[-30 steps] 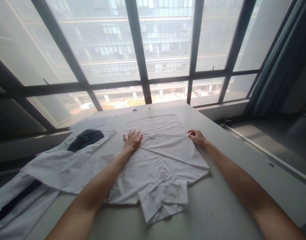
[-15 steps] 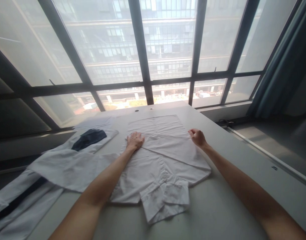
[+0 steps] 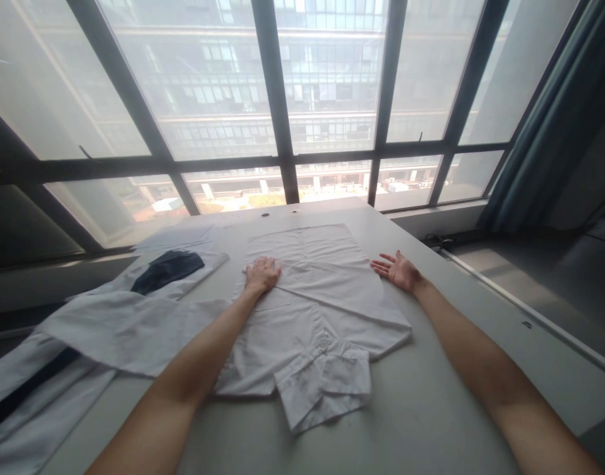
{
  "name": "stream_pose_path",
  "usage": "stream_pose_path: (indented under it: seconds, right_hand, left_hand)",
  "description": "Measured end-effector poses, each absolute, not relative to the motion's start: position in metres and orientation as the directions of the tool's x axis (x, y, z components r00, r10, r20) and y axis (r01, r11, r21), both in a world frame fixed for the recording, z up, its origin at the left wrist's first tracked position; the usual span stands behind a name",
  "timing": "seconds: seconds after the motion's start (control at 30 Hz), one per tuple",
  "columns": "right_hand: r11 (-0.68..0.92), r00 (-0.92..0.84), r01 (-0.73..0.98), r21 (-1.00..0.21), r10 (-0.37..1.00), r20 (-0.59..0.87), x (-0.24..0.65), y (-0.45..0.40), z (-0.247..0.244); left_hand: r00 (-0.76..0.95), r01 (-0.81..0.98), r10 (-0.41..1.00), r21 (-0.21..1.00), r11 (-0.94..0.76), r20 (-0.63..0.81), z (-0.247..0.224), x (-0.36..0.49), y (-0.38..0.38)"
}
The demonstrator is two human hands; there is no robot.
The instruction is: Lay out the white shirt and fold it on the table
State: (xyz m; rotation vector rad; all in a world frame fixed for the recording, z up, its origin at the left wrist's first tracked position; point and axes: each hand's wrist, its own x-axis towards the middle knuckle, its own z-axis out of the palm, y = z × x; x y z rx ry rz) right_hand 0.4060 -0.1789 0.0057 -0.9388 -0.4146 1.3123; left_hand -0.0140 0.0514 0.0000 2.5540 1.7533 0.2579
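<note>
A white shirt [image 3: 302, 316] lies spread on the white table [image 3: 411, 409], its collar toward me and its hem toward the window. One sleeve appears folded across the body, making a slanting crease. My left hand [image 3: 263, 274] rests flat on the shirt's left side, fingers stretched out. Beside the shirt's right edge, my right hand [image 3: 397, 270] is turned palm up with its fingers apart and nothing in it. Its fingertips are close to the cloth; whether they touch it I cannot tell.
More white garments [image 3: 134, 330] lie heaped at the left, with a dark cloth piece [image 3: 168, 270] on top. Tall framed windows [image 3: 326, 86] stand beyond the table. A blue-grey curtain [image 3: 524, 125] hangs at the right. A small dark fitting [image 3: 527, 324] sits in the tabletop's right side.
My right hand has let go of the shirt's right edge, opened and turned palm up, moving slightly right. My left hand stays flat on the shirt. The view has shifted slightly.
</note>
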Motion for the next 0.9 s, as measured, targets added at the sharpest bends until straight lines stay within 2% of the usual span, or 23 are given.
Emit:
stream_pose_path:
  seconds: [0.13,0.2,0.3,0.4,0.5,0.63,0.9]
  right_hand:
    - [0.107,0.394,-0.629,-0.770,0.898,-0.197,0.414,-0.179,0.004]
    - [0.137,0.363,-0.621,-0.772,0.923,-0.127,0.407,-0.184,0.009]
    - [0.026,0.084,-0.615,-0.788,0.996,-0.033,0.388,-0.195,0.022]
    - [-0.193,-0.206,-0.534,-0.823,0.974,-0.095,0.367,-0.203,0.028]
    - [-0.273,-0.198,-0.496,-0.824,0.960,-0.199,0.354,-0.210,0.025]
    - [-0.272,-0.146,-0.526,-0.806,0.962,-0.230,0.353,-0.244,0.018]
    - [-0.388,-0.407,-0.380,-0.839,0.885,-0.225,0.342,-0.344,0.028]
  left_hand:
    - [0.346,0.925,0.931,0.123,-0.360,0.118,0.001,-0.014,0.051]
    - [0.342,0.926,0.933,0.127,-0.355,0.116,0.001,-0.014,0.050]
    - [0.344,0.925,0.932,0.130,-0.357,0.117,0.002,-0.014,0.050]
    - [0.344,0.925,0.931,0.128,-0.358,0.123,0.004,-0.014,0.048]
    - [0.339,0.927,0.931,0.122,-0.355,0.135,0.004,-0.013,0.047]
    - [0.328,0.931,0.934,0.119,-0.345,0.142,0.003,-0.013,0.048]
    - [0.335,0.932,0.936,0.108,-0.346,0.108,0.000,-0.012,0.056]
